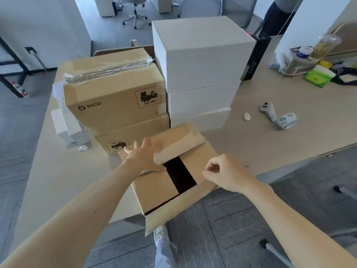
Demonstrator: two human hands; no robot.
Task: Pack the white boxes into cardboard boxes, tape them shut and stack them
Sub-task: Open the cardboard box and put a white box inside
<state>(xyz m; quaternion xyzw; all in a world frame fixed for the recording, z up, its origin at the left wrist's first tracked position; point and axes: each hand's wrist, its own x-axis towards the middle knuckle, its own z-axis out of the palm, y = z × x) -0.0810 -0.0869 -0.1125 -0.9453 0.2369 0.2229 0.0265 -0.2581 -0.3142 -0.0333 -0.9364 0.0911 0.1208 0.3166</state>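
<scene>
A cardboard box sits at the table's near edge, partly over the floor, its top flaps half folded with a dark gap between them. My left hand lies flat with fingers spread on the left flap, beside the raised far flap. My right hand rests on the right flap with fingers curled, holding nothing I can make out. Behind stand two stacked cardboard boxes, the top one taped. A stack of three white boxes rises to their right.
Small white boxes lie left of the cardboard stack. A grey controller, a white disc and a wrapped packet lie on the table at right. A black panel and clutter sit far right. A person's legs stand behind.
</scene>
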